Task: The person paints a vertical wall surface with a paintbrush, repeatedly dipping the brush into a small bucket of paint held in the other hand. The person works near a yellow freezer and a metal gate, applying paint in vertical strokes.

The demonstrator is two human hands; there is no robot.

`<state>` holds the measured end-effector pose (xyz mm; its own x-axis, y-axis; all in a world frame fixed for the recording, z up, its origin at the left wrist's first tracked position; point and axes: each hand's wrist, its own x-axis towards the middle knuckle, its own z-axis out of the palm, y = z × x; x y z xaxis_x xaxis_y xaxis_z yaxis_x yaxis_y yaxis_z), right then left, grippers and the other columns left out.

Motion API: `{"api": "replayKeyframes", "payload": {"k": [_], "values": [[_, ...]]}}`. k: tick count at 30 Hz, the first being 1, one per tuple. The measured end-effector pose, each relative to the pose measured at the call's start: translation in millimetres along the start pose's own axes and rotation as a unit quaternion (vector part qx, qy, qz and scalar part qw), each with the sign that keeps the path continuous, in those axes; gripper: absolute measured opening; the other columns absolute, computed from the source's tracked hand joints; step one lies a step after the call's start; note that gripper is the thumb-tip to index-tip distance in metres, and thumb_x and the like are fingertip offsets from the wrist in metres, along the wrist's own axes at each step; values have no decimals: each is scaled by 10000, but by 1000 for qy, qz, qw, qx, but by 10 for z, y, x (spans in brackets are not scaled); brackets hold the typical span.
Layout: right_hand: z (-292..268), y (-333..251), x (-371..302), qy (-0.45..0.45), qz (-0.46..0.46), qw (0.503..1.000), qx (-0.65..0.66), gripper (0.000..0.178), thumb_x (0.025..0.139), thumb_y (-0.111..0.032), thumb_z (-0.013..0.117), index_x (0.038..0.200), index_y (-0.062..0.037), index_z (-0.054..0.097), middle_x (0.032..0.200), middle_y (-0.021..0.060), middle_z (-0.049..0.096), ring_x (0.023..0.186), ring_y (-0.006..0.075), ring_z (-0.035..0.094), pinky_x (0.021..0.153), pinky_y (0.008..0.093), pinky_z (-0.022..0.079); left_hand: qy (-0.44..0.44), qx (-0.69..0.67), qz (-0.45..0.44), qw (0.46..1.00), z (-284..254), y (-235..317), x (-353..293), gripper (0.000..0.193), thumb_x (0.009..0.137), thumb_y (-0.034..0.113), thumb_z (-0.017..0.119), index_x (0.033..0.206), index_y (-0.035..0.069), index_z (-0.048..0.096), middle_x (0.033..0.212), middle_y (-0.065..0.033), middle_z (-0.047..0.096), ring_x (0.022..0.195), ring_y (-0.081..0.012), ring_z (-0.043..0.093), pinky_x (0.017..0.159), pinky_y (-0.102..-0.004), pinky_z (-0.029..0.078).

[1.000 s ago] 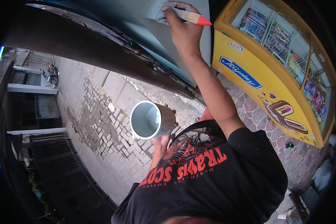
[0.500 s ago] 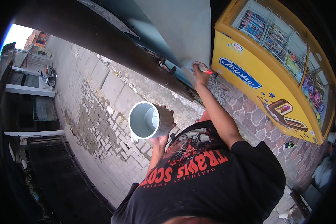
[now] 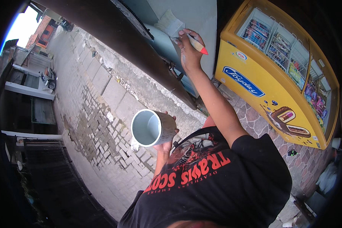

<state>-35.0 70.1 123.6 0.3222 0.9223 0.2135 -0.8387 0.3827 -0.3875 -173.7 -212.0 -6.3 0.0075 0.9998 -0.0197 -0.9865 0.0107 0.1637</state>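
Observation:
My right hand (image 3: 190,51) is closed round the handle of a wide paintbrush (image 3: 197,45), which has a pale wooden handle with a red tip. Its bristles, whitish with paint, lie against or very near the light grey-blue wall (image 3: 201,17); contact is hard to make out. Lower and to the left, my left hand (image 3: 166,146) grips a white cylindrical paint bucket (image 3: 165,127) from its side and underneath. The bucket is tilted, its mouth facing left, with pale paint coating the inside. Most of the left fingers are behind it.
A yellow ice cream freezer (image 3: 247,83) with filled wire baskets stands at the right on stone-patterned paving (image 3: 254,117). A dark brown door panel (image 3: 140,49) juts out at upper left. Beyond lie a paved street (image 3: 91,129) and a parked motorbike (image 3: 48,79).
My right hand has moved the paintbrush up and left along the wall, bringing its bristles into clear view. The bucket in my left hand has dropped slightly.

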Motion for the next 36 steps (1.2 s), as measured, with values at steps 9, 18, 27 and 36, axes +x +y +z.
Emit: {"api": "replayKeyframes", "payload": {"k": [9,18,27,36], "values": [[-1693,324,-682,258,116,921,-267,71,923,-39,706,985,-9,720,984,87,723,901,166,702,760,284,564,5,-24,8,1000,-47,79,-29,831,935,708,501,1590,218,355,1638,-178,338,1431,-530,354,937,-683,469],[414,-546,340,-61,-97,982,-149,131,920,-34,722,1042,8,699,953,93,724,924,158,694,823,303,562,4,-28,-3,1000,-39,25,8,815,940,713,484,1591,239,359,1633,-176,348,1431,-534,356,940,-681,461],[-1620,370,-256,115,112,984,-72,225,977,-75,689,1189,-72,615,1070,38,683,889,126,663,739,250,525,8,-36,9,999,-55,36,-25,800,947,689,492,1586,223,370,1644,-179,332,1441,-521,348,939,-671,463],[-1102,76,20,83,-8,891,-446,146,912,-42,727,1055,-19,741,932,48,749,765,119,680,661,244,539,-12,-23,-18,999,-60,115,-1,774,959,649,521,1575,199,387,1641,-192,334,1465,-512,314,976,-675,443]]}}
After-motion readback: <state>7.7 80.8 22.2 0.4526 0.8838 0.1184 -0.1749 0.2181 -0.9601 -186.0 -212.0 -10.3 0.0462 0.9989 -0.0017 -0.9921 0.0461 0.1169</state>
